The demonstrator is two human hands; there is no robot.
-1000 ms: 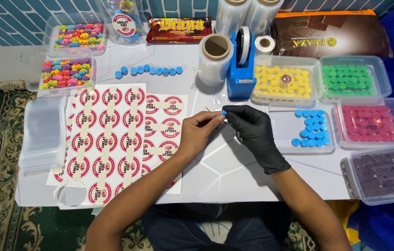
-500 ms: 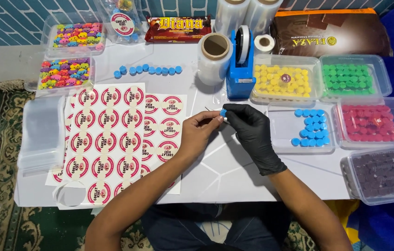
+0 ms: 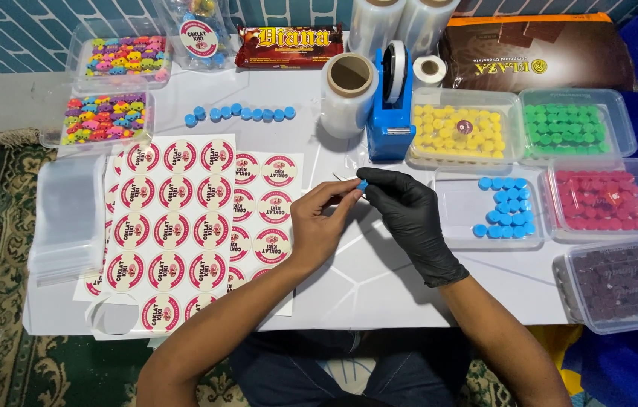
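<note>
One head camera looks steeply down (near) at the table [image 3: 349,279].

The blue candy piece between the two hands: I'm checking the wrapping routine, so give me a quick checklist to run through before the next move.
1. Blue candy piece pinched by both hands: ok.
2. Right hand gloved: ok.
3. Left hand gloved: not ok, bare.
4. Clear wrap around the piece: cannot tell.
5. Blue tape dispenser close by: ok.
6. Row of blue pieces lined up on the table: ok.
</note>
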